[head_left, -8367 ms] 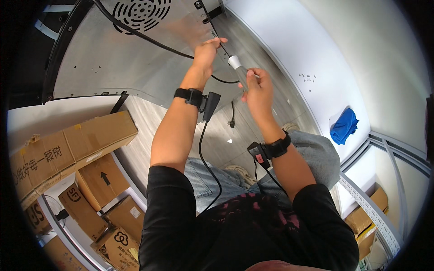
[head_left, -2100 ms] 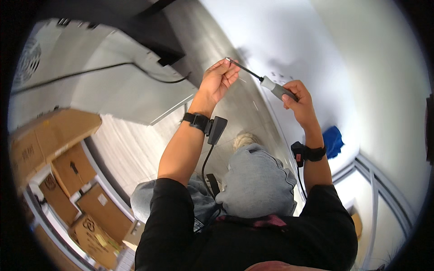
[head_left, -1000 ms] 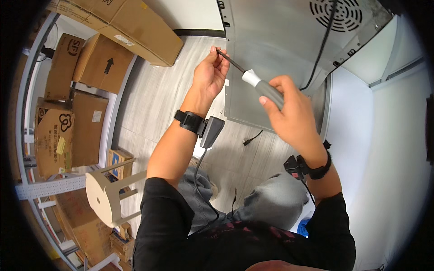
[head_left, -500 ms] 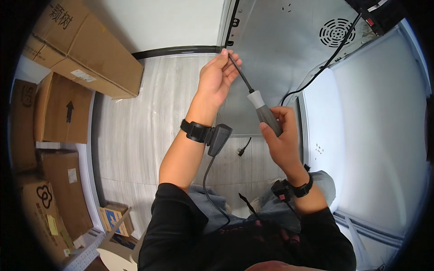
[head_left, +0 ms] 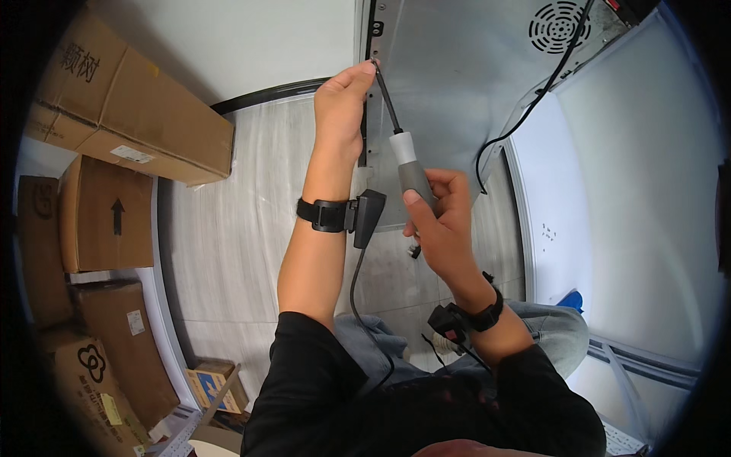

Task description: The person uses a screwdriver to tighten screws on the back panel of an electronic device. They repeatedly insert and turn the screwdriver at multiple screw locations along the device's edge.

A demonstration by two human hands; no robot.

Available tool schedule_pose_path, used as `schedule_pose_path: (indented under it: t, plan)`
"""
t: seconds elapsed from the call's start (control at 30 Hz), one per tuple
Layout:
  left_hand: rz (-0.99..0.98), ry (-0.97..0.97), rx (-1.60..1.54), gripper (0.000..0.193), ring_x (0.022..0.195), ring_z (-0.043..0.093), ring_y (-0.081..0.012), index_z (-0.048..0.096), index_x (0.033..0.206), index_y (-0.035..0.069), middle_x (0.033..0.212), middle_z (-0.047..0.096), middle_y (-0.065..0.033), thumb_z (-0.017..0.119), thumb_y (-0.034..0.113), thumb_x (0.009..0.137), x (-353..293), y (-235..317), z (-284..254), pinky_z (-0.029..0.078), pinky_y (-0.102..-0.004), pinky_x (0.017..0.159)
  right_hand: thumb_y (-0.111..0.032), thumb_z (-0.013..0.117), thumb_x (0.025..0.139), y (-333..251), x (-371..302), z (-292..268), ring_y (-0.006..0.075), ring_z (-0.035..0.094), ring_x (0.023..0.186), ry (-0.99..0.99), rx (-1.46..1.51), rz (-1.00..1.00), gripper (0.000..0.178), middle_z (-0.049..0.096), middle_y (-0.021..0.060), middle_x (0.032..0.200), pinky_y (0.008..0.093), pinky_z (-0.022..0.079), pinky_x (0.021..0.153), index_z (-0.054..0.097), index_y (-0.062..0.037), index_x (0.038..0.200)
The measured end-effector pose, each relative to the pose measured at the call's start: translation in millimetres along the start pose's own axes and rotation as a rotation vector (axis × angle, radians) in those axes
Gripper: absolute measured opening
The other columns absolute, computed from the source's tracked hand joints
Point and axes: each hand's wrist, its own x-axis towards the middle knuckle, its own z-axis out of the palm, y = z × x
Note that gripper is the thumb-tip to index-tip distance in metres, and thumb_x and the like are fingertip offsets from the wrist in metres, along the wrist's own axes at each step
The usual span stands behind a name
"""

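Observation:
My right hand point(head_left: 445, 228) is wrapped around the grey handle of a screwdriver point(head_left: 414, 171) with a pale collar and a dark shaft. Its shaft points up and slightly left, toward the flanged edge of a large grey metal panel point(head_left: 449, 99). At the shaft's tip, my left hand point(head_left: 340, 107) is closed in a pinch against that edge. A tiny shiny bit shows between thumb and forefinger, too small to name. Holes line the panel's edge just above my fingertips.
Black cable point(head_left: 509, 137) hangs across the panel's right side, past a round slotted vent point(head_left: 560, 28). Cardboard boxes point(head_left: 164, 114) are stacked along the left. A white panel point(head_left: 624, 190) stands at right. Wired black devices are strapped to both wrists. A blue object point(head_left: 571, 302) lies by my knee.
Both hands and the screwdriver have shifted up and left in view. My left fingers, spread before, are now curled into a pinch at the tip. The screwdriver stands steeper.

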Motion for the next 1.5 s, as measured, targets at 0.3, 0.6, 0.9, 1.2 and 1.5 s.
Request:
schedule_pose_path:
  t: [0.3, 0.6, 0.9, 1.2, 1.5]
  plan:
    - [0.023, 0.086, 0.195, 0.028, 0.093, 0.057, -0.0126, 0.066, 0.103, -0.002, 0.097, 0.065, -0.0067, 0.067, 0.017, 0.083, 2, 12, 10, 0.042, -0.0268, 0.086, -0.013, 0.057, 0.089, -13, 4, -1, 0.008, 0.051, 0.054, -0.018, 0.143, 0.058, 0.029, 0.055, 0.0104, 0.09, 0.0211, 0.042, 0.045, 0.037, -0.0007, 0.106]
    - [0.043, 0.099, 0.343, 0.029, 0.094, 0.057, -0.0155, 0.066, 0.102, -0.003, 0.097, 0.066, -0.0088, 0.068, 0.018, 0.082, 7, 17, 10, 0.043, -0.029, 0.087, -0.018, 0.053, 0.092, -7, 9, -2, 0.0108, 0.052, 0.051, -0.04, 0.274, 0.106, 0.026, 0.058, 0.0133, 0.092, 0.0229, 0.038, 0.042, 0.037, -0.0025, 0.106]
    - [-0.03, -0.011, 0.629, 0.023, 0.081, 0.056, -0.0096, 0.067, 0.097, 0.004, 0.09, 0.067, -0.0038, 0.064, 0.024, 0.086, 10, 31, 3, 0.042, -0.0252, 0.076, -0.02, 0.048, 0.095, -6, 7, 3, 0.0147, 0.054, 0.056, -0.035, 0.557, 0.206, 0.025, 0.058, 0.0153, 0.094, 0.0265, 0.041, 0.047, 0.037, -0.0027, 0.11]
    - [-0.309, -0.201, 0.586, 0.025, 0.055, 0.051, -0.006, 0.063, 0.086, 0.004, 0.072, 0.065, -0.0034, 0.049, 0.023, 0.095, -11, 51, 19, 0.04, -0.0201, 0.049, -0.024, 0.051, 0.094, -21, 7, -1, 0.0144, 0.055, 0.057, -0.164, 0.786, 0.345, 0.032, 0.057, 0.0157, 0.093, 0.0254, 0.04, 0.044, 0.037, -0.0004, 0.11]
    - [-0.321, -0.141, 0.75, 0.025, 0.057, 0.051, -0.0058, 0.061, 0.083, 0.007, 0.072, 0.064, -0.0032, 0.05, 0.026, 0.094, -9, 45, 23, 0.038, -0.0204, 0.05, -0.027, 0.063, 0.087, -10, 10, 5, 0.0111, 0.051, 0.055, -0.102, 0.613, 0.367, 0.041, 0.052, 0.0087, 0.086, 0.027, 0.041, 0.044, 0.039, 0.0001, 0.106]
